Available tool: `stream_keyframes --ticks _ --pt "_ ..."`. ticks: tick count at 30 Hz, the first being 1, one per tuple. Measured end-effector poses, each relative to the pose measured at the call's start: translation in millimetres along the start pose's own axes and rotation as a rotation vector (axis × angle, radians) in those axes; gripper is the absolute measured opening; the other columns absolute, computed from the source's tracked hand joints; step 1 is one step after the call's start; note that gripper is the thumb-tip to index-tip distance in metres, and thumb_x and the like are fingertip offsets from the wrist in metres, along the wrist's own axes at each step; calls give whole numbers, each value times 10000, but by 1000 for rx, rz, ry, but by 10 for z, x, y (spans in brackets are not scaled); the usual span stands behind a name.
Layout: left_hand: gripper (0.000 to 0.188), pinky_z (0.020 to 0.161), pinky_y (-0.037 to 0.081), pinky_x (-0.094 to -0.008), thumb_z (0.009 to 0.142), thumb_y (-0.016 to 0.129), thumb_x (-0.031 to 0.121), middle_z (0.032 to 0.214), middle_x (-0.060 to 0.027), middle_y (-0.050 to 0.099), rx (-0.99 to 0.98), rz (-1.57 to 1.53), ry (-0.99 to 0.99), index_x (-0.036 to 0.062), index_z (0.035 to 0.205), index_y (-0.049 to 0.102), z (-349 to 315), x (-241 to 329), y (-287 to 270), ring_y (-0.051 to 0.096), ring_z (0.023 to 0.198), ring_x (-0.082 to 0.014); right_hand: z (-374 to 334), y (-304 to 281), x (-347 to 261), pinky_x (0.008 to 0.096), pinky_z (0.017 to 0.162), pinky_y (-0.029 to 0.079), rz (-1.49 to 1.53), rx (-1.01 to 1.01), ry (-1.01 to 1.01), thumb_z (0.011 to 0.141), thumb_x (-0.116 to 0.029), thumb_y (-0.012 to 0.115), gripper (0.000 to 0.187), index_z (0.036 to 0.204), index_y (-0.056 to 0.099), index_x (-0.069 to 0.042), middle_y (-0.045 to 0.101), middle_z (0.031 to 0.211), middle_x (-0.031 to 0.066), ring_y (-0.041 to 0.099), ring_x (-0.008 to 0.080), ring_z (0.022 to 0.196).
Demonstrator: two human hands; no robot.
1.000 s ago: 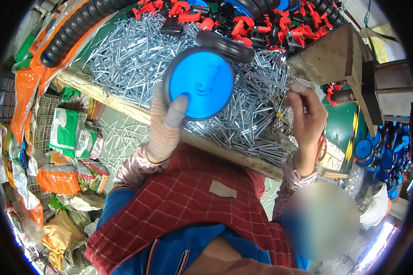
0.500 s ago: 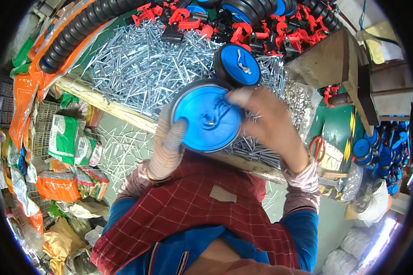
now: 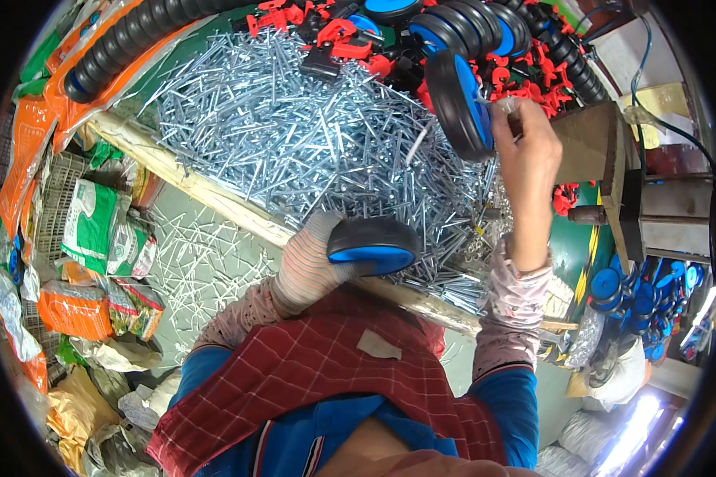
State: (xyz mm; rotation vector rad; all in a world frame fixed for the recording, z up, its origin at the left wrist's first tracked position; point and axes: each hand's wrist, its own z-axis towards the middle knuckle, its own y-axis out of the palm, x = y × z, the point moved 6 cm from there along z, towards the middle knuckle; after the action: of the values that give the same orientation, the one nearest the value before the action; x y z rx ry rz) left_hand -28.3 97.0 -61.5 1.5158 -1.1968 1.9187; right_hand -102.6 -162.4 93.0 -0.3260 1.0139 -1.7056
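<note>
My left hand (image 3: 317, 258), in a striped knitted glove, is closed around a black-tyred wheel with a blue hub (image 3: 378, 238), tilted so its tread shows, over the wooden front edge of the bench. My bare right hand (image 3: 529, 155) is farther off to the right. Its thumb and fingers pinch at the hub side of a second black and blue wheel (image 3: 456, 107), which stands on edge. What exactly the fingertips grip there is small and partly hidden. Under both wheels spreads a heap of long silver metal pins (image 3: 294, 143).
Red and black plastic brackets (image 3: 342, 40) and more wheels (image 3: 469, 28) crowd the far side. A row of black wheels (image 3: 127, 56) curves along the left. A wooden block (image 3: 589, 143) stands at right. Bags (image 3: 87, 230) line the left; pins litter the floor (image 3: 203, 270).
My right hand has left the wheel in my left hand and moved right and away to the second wheel, now tipped on edge. The left wheel has turned from face-up to edge-on and come nearer.
</note>
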Motion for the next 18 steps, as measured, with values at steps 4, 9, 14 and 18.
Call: stream_keyframes --ticks 4,9,14,18 --pt "479 690 553 -350 669 905 264 884 -116 696 -262 18 -7 34 972 614 -13 -22 46 690 752 -241 247 -366 -99 300 616 520 -11 223 -27 878 -171 736 119 935 694 -75 692 789 74 658 145 662" --pt "370 604 549 -396 752 741 68 919 -181 646 -12 -132 711 47 1072 556 -282 -7 -87 664 756 -339 458 -315 -376 222 582 501 482 489 59 935 -157 700 149 914 680 -10 699 726 48 636 70 651" --pt "349 634 571 -412 749 710 56 916 -175 617 -48 -177 977 16 1057 551 -279 61 -65 665 822 -360 455 752 -1469 377 819 530 743 -541 -390 936 -303 640 288 1103 694 -74 706 1022 138 693 311 908" --pt "403 653 575 -414 745 720 75 907 -163 589 -91 -172 1032 8 1089 520 -249 191 -79 660 831 -358 938 1971 -693 426 755 535 107 -200 -606 942 -312 601 269 919 726 -75 703 889 108 665 308 849"
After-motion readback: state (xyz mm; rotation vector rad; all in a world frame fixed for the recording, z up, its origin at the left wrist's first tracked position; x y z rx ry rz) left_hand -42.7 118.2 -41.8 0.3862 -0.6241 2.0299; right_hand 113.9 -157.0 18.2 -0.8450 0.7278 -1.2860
